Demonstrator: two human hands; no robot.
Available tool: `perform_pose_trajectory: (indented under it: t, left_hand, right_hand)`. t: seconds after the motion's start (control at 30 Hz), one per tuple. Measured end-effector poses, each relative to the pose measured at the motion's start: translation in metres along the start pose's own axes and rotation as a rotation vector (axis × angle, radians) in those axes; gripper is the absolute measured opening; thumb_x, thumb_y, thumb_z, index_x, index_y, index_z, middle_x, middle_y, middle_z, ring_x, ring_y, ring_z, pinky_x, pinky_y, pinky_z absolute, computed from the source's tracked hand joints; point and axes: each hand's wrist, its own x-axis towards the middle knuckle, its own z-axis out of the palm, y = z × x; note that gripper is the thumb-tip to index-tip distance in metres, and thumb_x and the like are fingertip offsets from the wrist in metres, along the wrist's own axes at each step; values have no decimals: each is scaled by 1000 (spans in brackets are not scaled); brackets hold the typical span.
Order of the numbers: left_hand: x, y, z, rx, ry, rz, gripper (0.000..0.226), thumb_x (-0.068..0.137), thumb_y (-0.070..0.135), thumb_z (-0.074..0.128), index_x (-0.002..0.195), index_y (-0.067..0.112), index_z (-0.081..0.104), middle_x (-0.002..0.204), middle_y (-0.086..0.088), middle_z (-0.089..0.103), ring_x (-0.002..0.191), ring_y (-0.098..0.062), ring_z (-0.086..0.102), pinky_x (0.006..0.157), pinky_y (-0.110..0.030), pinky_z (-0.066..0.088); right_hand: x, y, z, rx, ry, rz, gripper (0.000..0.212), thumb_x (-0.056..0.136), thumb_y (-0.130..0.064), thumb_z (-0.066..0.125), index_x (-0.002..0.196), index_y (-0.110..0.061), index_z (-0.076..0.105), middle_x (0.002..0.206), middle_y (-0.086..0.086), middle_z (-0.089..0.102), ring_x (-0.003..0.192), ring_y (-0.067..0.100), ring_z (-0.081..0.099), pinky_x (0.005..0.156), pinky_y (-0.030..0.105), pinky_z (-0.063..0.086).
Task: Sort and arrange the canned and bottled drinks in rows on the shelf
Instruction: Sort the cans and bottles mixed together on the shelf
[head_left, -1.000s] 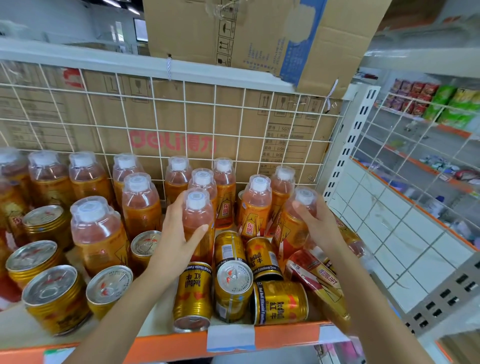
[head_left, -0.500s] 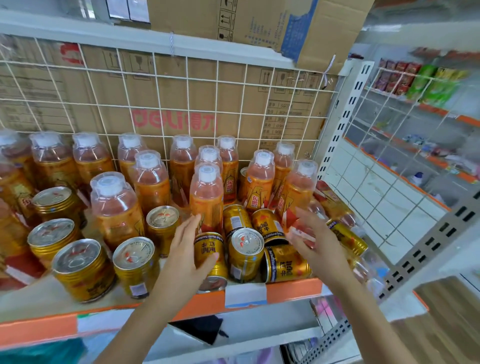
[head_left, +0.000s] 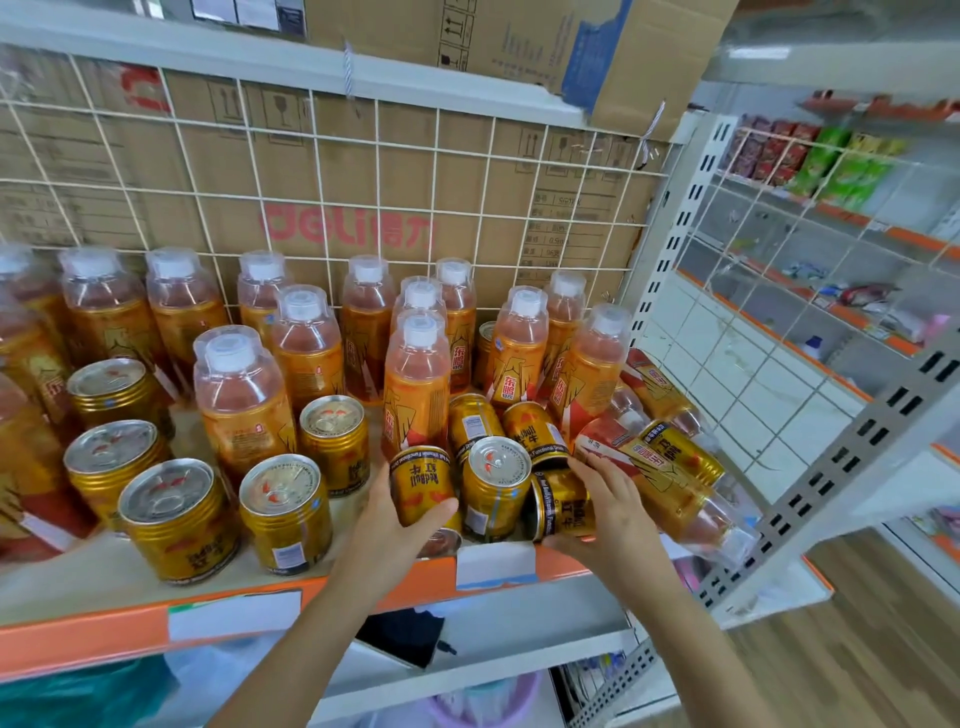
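Since a second ago both hands have come down off the bottle necks to the cans at the near edge of the shelf (head_left: 93, 636). The left hand (head_left: 387, 530) now wraps a Red Bull can (head_left: 420, 486) whose print reads upside down, thumb across its front. The right hand (head_left: 613, 519) grips a toppled Red Bull can (head_left: 558, 506), fingers over it and thumb beneath. An upright can (head_left: 496, 486) stands between the two, close against both. Just to the right, fallen bottles (head_left: 670, 486) lie heaped, the nearest apparently resting on the toppled can. Assessment: each can should be lifted clear, not dragged, or the upright can will likely be knocked. Turn them tab-up and set them in line with the standing cans (head_left: 179, 519) at near left. Risk noted: once the right-hand can is removed, the leaning bottle may roll toward the shelf lip.
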Motion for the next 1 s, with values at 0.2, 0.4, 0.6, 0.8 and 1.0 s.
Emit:
perform_pose_trajectory:
  t: [0.2, 0.4, 0.6, 0.8, 1.0]
  left_hand:
    - [7, 6, 5, -56, -10, -74, 83, 80, 34, 71, 144, 23, 19, 135, -1, 43, 111, -15, 46, 96, -37, 43]
    - [6, 6, 8, -34, 92, -89, 77, 82, 25, 69, 143, 18, 23, 125, 2, 43, 103, -12, 42, 91, -33, 41]
    - [0, 2, -1, 69, 185, -97, 76, 78, 26, 73, 141, 18, 32, 136, -5, 46, 120, -21, 47, 97, -39, 44]
    - [-10, 14, -13, 237, 374, 95, 64, 71, 19, 78, 128, 17, 48, 127, -3, 47, 108, -16, 47, 88, -29, 41]
    - [-9, 27, -24, 341, 408, 228, 51, 71, 20, 78, 117, 17, 55, 112, 5, 52, 94, -9, 47, 84, -23, 42]
  right_hand:
    - [7, 13, -8, -61, -48, -87, 86, 69, -28, 80, 142, -17, 36, 140, 4, 42, 131, 24, 33, 107, 35, 30]
    - [16, 18, -17, -102, -144, -138, 81, 71, -42, 76, 139, -24, 35, 136, -3, 38, 127, 15, 33, 103, 27, 32]
    - [22, 22, -21, -38, -121, -218, 77, 61, -53, 78, 128, -28, 50, 120, -3, 48, 116, 19, 45, 94, 35, 46]
    - [25, 24, -28, 183, -111, -210, 68, 56, -45, 85, 114, -38, 50, 115, -12, 42, 106, 10, 48, 85, 28, 49]
    - [29, 20, -34, 348, -74, -188, 69, 47, -57, 78, 107, -44, 45, 107, -24, 40, 99, 1, 48, 77, 17, 45]
